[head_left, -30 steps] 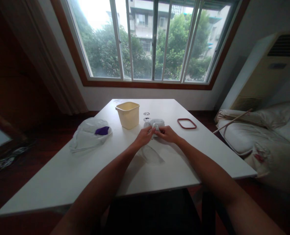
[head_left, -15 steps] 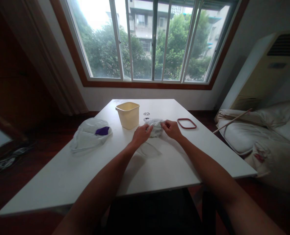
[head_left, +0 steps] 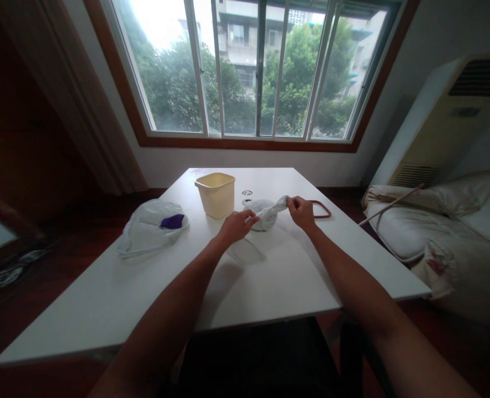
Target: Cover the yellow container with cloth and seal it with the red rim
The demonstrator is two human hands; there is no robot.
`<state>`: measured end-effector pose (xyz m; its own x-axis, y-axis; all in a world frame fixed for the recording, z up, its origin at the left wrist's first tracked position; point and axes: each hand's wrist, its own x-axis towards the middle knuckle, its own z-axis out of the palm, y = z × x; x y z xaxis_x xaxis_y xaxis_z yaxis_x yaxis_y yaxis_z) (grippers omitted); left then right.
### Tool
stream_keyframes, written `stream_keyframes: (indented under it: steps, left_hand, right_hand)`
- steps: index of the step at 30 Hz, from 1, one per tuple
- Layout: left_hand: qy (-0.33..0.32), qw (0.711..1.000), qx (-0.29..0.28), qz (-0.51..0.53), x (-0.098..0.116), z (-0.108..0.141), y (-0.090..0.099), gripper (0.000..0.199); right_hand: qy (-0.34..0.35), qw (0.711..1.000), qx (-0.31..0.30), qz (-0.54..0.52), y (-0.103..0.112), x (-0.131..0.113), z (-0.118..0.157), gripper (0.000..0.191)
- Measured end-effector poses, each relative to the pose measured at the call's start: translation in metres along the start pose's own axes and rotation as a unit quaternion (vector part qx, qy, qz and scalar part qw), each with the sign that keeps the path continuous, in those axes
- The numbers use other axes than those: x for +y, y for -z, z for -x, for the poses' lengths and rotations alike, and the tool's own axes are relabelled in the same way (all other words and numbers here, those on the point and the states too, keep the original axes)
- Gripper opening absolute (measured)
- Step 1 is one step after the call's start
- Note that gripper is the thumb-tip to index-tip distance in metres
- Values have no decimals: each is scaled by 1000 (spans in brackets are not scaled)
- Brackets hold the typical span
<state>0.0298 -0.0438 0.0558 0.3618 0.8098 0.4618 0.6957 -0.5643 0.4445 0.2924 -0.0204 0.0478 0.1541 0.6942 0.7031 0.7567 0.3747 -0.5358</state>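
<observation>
On the white table (head_left: 162, 301) a thin white plastic bag (head_left: 265, 220) lies bunched into a round coil. A twisted end of it stretches up to the right, pinched by my right hand (head_left: 302, 212). At the coil's left side, my left hand (head_left: 237, 225) has closed thumb and fingers on the plastic. Just behind my left hand stands an open, cream-coloured plastic bin (head_left: 216, 198). A dark red rounded frame (head_left: 323, 209) lies beyond my right hand, which partly covers it. Faint translucent plastic or a reflection shows in front of the coil.
Another white plastic bag (head_left: 145, 229) with a purple patch (head_left: 172, 221) rests on the table's left side. White sacks (head_left: 410, 226) and a thin stick (head_left: 394, 203) are off the right edge. A window (head_left: 245, 72) rises behind the table.
My right hand has moved right and slightly up, drawing a twisted end of the plastic bag out from the bunch. It now covers part of the red frame. My left hand has barely moved.
</observation>
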Motion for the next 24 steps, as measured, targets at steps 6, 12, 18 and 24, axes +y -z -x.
stream_keyframes:
  steps: [6,12,18,24]
  left_hand:
    - [13,999,14,-28,-7,-2,6,34]
    - [27,997,-10,-67,-19,-6,16,31]
    - [64,996,-22,-55,-32,-4,21,37]
    - [114,990,6,78,-42,-7,11,24]
  right_hand:
    - [-26,998,-2,57,3,24,-6,37]
    - [-72,989,0,131,5,44,-11,34]
    - [-86,992,-3,93,9,44,-11,37]
    - [-93,995,19,-37,16,24,-12,37]
